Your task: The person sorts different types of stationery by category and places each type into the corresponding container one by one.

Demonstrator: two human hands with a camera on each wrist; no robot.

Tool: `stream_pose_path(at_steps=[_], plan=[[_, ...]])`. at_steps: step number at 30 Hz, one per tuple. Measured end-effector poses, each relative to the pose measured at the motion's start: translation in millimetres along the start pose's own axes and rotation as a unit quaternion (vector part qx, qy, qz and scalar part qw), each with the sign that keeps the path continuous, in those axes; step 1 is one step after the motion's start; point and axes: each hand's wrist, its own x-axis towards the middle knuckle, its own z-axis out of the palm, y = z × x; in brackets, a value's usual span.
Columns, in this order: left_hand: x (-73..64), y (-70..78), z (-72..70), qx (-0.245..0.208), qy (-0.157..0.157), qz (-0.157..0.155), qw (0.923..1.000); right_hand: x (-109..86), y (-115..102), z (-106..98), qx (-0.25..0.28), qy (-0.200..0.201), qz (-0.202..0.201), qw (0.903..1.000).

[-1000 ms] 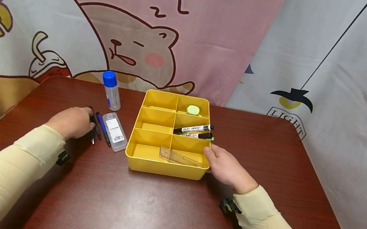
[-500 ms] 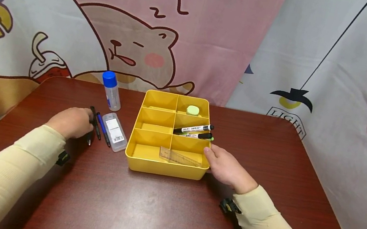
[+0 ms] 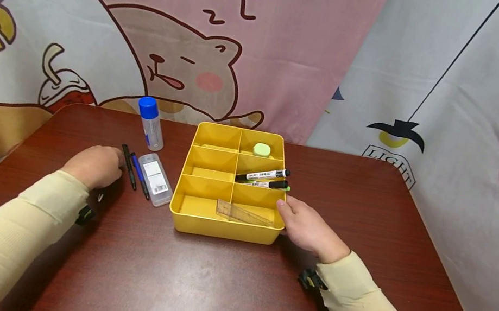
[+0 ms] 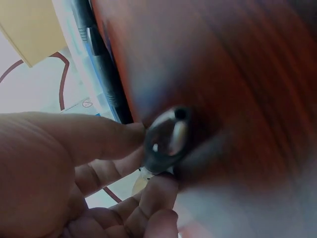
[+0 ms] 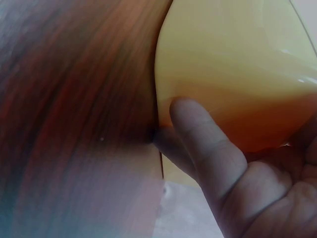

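My left hand (image 3: 96, 167) pinches a dark pen (image 4: 166, 139) between thumb and fingers. The left wrist view shows it almost end-on and blurred; in the head view only its tip (image 3: 100, 197) peeks out below the hand. Just right of this hand lie a black pen (image 3: 129, 167) and a blue pen (image 3: 140, 176) beside a clear flat case (image 3: 155, 179) with a white label. My right hand (image 3: 311, 229) grips the near right side of a yellow divided organizer box (image 3: 227, 230), thumb at the rim. In the right wrist view, fingers (image 5: 208, 136) touch its outer wall.
A clear bottle with a blue cap (image 3: 151, 125) stands at the back left. Inside the box are a ruler (image 3: 243, 214), black-and-white markers (image 3: 263, 174) and a pale green item (image 3: 261, 150). A patterned curtain (image 3: 296, 53) hangs behind the brown table (image 3: 207, 291).
The pen in my left hand has been drawn left and slightly nearer, away from the black pen, which is now fully exposed. My right hand and the box stay put.
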Motion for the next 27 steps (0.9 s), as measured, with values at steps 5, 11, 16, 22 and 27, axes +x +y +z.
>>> stream_pose_path(at_steps=[5, 11, 16, 22, 27], plan=[[-0.9, -0.7, 1.6, 0.002, 0.011, 0.009, 0.9999, 0.2, 0.4, 0.2, 0.002, -0.001, 0.002, 1.0], [-3.2, -2.1, 2.5, -0.005, 0.025, 0.022, 0.9994, 0.7, 1.0, 1.1, 0.011, -0.002, 0.002, 0.9999], [-6.0, -2.7, 1.3, -0.026, 0.025, 0.009, 0.9993, 0.7, 1.0, 1.5, 0.008, -0.001, 0.003, 1.0], [-9.1, -4.4, -2.2, -0.059, 0.055, -0.006, 0.9968, 0.4, 0.3, 1.4, 0.006, 0.0, 0.002, 1.0], [-13.0, -2.2, -6.9, -0.086, 0.098, -0.019, 0.9913, 0.3, 0.3, 0.7, 0.014, -0.003, 0.005, 0.9999]])
